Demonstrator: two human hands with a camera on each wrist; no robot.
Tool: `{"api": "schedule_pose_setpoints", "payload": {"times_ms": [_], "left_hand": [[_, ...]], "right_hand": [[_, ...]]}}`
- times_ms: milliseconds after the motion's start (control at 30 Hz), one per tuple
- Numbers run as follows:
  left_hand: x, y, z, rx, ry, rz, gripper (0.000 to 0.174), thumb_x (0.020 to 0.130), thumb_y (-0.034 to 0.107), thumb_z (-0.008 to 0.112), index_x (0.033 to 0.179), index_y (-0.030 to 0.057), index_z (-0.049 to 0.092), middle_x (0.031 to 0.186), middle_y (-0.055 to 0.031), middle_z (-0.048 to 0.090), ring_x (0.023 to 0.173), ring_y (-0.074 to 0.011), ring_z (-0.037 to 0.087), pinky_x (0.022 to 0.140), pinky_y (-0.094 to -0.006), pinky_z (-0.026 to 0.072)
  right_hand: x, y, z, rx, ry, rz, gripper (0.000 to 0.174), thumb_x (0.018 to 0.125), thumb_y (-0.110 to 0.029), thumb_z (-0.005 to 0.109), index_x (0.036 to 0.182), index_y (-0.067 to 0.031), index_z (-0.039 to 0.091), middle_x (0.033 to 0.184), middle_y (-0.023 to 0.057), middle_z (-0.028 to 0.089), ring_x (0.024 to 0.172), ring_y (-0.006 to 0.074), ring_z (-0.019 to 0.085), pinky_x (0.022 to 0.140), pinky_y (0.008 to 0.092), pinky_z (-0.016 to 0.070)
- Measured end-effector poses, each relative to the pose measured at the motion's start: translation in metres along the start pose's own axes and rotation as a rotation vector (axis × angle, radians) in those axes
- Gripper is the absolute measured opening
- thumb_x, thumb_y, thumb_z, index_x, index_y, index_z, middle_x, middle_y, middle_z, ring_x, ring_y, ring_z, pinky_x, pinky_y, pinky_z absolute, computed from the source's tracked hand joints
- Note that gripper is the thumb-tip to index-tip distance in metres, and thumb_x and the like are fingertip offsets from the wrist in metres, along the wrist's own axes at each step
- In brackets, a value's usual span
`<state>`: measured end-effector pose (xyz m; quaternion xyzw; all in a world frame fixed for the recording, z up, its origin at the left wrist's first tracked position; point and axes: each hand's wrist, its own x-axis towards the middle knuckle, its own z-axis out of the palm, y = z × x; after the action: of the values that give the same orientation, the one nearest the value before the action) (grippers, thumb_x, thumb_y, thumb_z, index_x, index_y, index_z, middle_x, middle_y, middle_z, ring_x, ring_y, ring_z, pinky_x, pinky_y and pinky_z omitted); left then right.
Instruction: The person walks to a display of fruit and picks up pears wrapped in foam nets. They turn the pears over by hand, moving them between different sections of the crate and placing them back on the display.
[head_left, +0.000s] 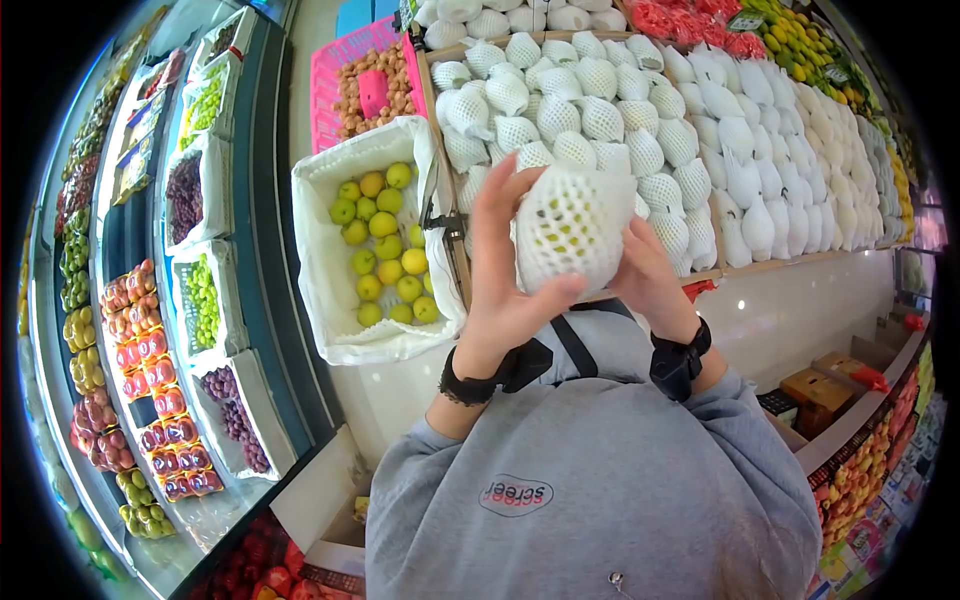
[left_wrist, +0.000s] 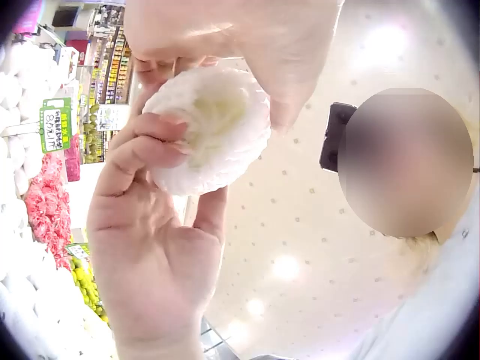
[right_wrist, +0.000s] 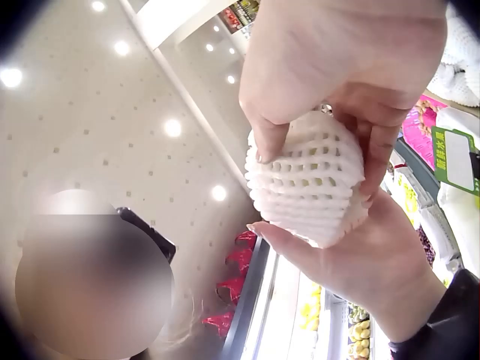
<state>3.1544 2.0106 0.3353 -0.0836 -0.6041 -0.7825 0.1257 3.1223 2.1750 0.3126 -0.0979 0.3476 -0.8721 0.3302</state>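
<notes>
A fruit in white foam netting [head_left: 572,228] is held up between both hands in the head view, with yellow-green showing through the holes. The left hand [head_left: 497,270] curls round its left side, thumb across the lower front. On the other side the right hand [head_left: 655,280] grips it, its fingers partly hidden behind the net. In the left wrist view, the left hand [left_wrist: 225,37] is above the netted fruit [left_wrist: 214,131] and the right hand [left_wrist: 157,247] below. The right wrist view shows the right hand [right_wrist: 337,60] over the netted fruit [right_wrist: 307,176], the left hand [right_wrist: 367,262] beneath.
Rows of netted fruit [head_left: 600,120] fill the display behind the hands. Left of them stand a white-lined crate [head_left: 312,250] of yellow-green fruit and a pink basket [head_left: 325,110]. Shelves with grapes [head_left: 204,300] line the far left; boxes [head_left: 815,395] sit lower right.
</notes>
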Motion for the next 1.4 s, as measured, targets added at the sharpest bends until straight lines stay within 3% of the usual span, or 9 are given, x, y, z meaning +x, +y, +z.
{"api": "schedule_pose_setpoints", "payload": {"times_ms": [233, 367, 767, 967, 1000, 1133, 1233, 1333, 1400], "left_hand": [[0.005, 0.011, 0.006, 0.484, -0.067, -0.062, 0.08, 0.06, 0.033, 0.077, 0.126, 0.0021, 0.043, 0.11, -0.0149, 0.057, 0.1, -0.0303, 0.056, 0.1, -0.0422, 0.032], [0.008, 0.015, 0.006, 0.868, -0.092, 0.11, 0.079, 0.059, 0.038, 0.078, 0.124, 0.0041, 0.046, 0.104, -0.0116, 0.061, 0.097, -0.0271, 0.058, 0.103, -0.0477, 0.0237], [0.011, -0.004, -0.001, 0.858, -0.003, 0.07, 0.072, 0.066, 0.043, 0.074, 0.116, -0.0011, 0.048, 0.098, -0.0149, 0.062, 0.092, -0.0263, 0.06, 0.103, -0.0464, 0.0204], [0.019, -0.015, 0.009, 0.37, -0.029, -0.44, 0.07, 0.075, 0.034, 0.07, 0.121, -0.0074, 0.038, 0.1, -0.0232, 0.06, 0.097, -0.0313, 0.06, 0.089, -0.039, 0.0426], [0.014, -0.031, 0.006, 0.453, -0.056, -0.319, 0.069, 0.075, 0.028, 0.07, 0.124, -0.0068, 0.035, 0.102, -0.0241, 0.059, 0.097, -0.0298, 0.06, 0.078, -0.0347, 0.0484], [0.005, -0.086, -0.016, 0.322, -0.009, -0.412, 0.071, 0.074, 0.026, 0.072, 0.127, -0.0039, 0.034, 0.104, -0.0197, 0.059, 0.094, -0.0247, 0.059, 0.08, -0.0329, 0.0475], [0.01, -0.138, -0.05, 0.403, 0.2, -0.514, 0.072, 0.073, 0.027, 0.072, 0.126, -0.004, 0.035, 0.109, -0.0214, 0.056, 0.101, -0.0253, 0.056, 0.086, -0.0348, 0.0444], [0.04, -0.196, -0.091, 0.685, 0.432, -0.229, 0.071, 0.072, 0.028, 0.073, 0.125, -0.0039, 0.037, 0.114, -0.025, 0.052, 0.106, -0.0305, 0.052, 0.091, -0.0385, 0.0409], [0.069, -0.206, -0.108, 0.822, 0.403, -0.268, 0.071, 0.071, 0.029, 0.073, 0.124, -0.0037, 0.039, 0.116, -0.0268, 0.049, 0.108, -0.0354, 0.049, 0.091, -0.0411, 0.0395]], "right_hand": [[-0.006, 0.006, -0.012, 0.329, -0.178, 0.054, 0.066, 0.086, -0.03, 0.057, 0.139, -0.0046, 0.027, 0.134, 0.0087, 0.043, 0.122, 0.0207, 0.044, 0.1, 0.039, 0.0375], [-0.005, 0.003, -0.006, -0.066, -0.012, 0.125, 0.075, 0.083, -0.04, 0.06, 0.139, -0.0043, 0.026, 0.136, 0.0094, 0.041, 0.123, 0.0214, 0.043, 0.102, 0.0386, 0.0368], [0.011, -0.018, 0.02, -0.194, 0.226, 0.203, 0.057, 0.097, -0.044, 0.031, 0.137, -0.0032, 0.029, 0.133, 0.0081, 0.043, 0.12, 0.0157, 0.045, 0.099, 0.0327, 0.0383], [0.022, -0.02, 0.005, -0.38, 0.359, 0.306, 0.057, 0.097, -0.047, 0.03, 0.128, -0.0006, 0.042, 0.113, 0.0081, 0.056, 0.098, 0.0137, 0.057, 0.084, 0.028, 0.0469], [0.023, -0.018, -0.008, -0.457, 0.333, 0.357, 0.058, 0.097, -0.048, 0.03, 0.126, 0.0002, 0.044, 0.108, 0.0088, 0.058, 0.094, 0.0137, 0.057, 0.08, 0.0273, 0.0477], [0.022, 0.001, -0.055, -0.623, 0.211, 0.653, 0.067, 0.095, -0.051, 0.031, 0.13, 0.0049, 0.039, 0.097, 0.0126, 0.059, 0.083, 0.0159, 0.058, 0.071, 0.0264, 0.047], [0.01, 0.015, -0.069, -0.973, 0.222, 0.567, 0.072, 0.094, -0.051, 0.032, 0.135, 0.0079, 0.031, 0.095, 0.0137, 0.059, 0.081, 0.018, 0.057, 0.072, 0.0264, 0.0453], [0.005, 0.011, -0.078, -0.965, 0.193, 0.617, 0.075, 0.094, -0.051, 0.034, 0.137, 0.0093, 0.026, 0.098, 0.016, 0.058, 0.084, 0.0185, 0.056, 0.074, 0.0265, 0.0443], [0.005, 0.01, -0.077, -0.969, 0.196, 0.595, 0.072, 0.093, -0.05, 0.037, 0.136, 0.0083, 0.028, 0.101, 0.0175, 0.058, 0.085, 0.0194, 0.057, 0.076, 0.0272, 0.0444]]}}
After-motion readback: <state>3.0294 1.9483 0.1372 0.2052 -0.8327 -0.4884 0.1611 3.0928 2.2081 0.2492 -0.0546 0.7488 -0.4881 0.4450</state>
